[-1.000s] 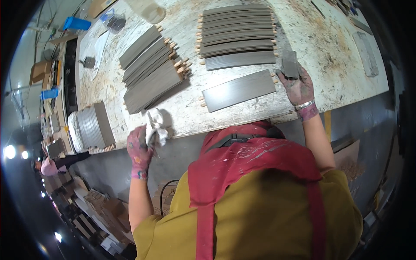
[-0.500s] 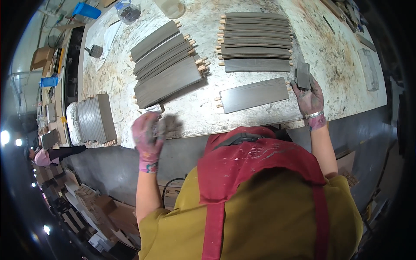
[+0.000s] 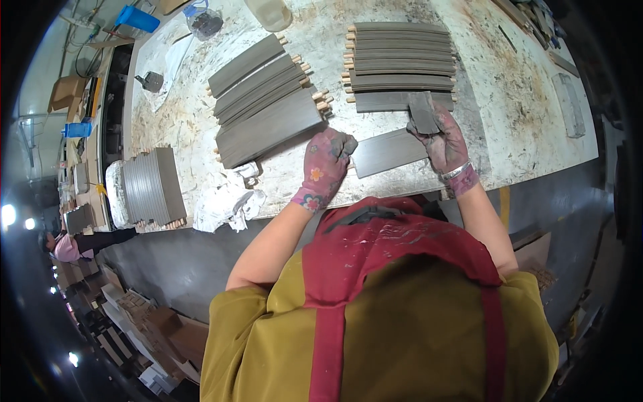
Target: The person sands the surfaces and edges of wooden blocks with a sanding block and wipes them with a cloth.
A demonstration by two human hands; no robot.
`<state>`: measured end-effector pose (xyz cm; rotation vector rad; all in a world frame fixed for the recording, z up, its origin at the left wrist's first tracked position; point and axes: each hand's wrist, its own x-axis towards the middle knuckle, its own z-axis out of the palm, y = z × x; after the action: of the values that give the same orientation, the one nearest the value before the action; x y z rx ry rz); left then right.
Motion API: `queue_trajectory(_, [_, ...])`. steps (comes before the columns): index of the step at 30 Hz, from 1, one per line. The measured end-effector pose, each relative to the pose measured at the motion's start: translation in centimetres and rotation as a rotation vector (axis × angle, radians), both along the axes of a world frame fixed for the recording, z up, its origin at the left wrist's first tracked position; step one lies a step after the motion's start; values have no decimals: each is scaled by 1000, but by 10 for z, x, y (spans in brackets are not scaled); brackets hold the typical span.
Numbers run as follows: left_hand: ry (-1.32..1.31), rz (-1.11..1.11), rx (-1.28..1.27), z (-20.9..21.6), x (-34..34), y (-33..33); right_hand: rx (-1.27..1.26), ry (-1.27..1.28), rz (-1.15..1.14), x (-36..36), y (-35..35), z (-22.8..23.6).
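A single grey wooden board (image 3: pixel 388 153) with dowel pegs lies at the table's near side. At its left end is my left hand (image 3: pixel 325 164), in a stained pink flowered glove, fingers closed about the pegs, which they mostly hide. My right hand (image 3: pixel 447 144), gloved alike, grips a grey rectangular pad (image 3: pixel 422 112) by its lower part, over the board's right end. Behind lie two groups of similar pegged boards: a fanned one (image 3: pixel 268 127) at left, and a neat row (image 3: pixel 402 63) at right. The pad's exact kind cannot be made out.
A crumpled white cloth (image 3: pixel 228 201) lies at the near edge, beside an upright stack of boards (image 3: pixel 157 184). Further back stand a clear jug (image 3: pixel 203 23) and a small dark container (image 3: pixel 151 82). A pale block (image 3: pixel 568 105) lies far right. Another person (image 3: pixel 67 248) is at left.
My left hand has moved right from beside the cloth to the single board's left end. My right hand has brought the pad left, over the board's right end.
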<state>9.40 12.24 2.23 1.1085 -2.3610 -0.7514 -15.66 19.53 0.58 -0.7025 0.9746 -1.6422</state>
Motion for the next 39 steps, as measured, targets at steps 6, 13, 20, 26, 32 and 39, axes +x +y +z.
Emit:
queue_trajectory(6, [-32,258,-130,15,129,26,97,-288,17,-13,3,-7])
queue_trajectory(13, [-383,700,-62,-3,219,16,89,-337,101,-20,-5,-12])
queue_trajectory(20, [-218,105,-129,59,76,50,106,-317,64,-19,1,-16])
queue_trajectory(26, [-178,-31,-111,14,-9,16,123,-290,30,-16,-5,-8])
queue_trajectory(32, [-283,117,-125,8,39,0,76,-252,63,-21,2,-12])
queue_trajectory(39, [-600,372,-103,37,168,28,70,-237,60,-17,4,-6])
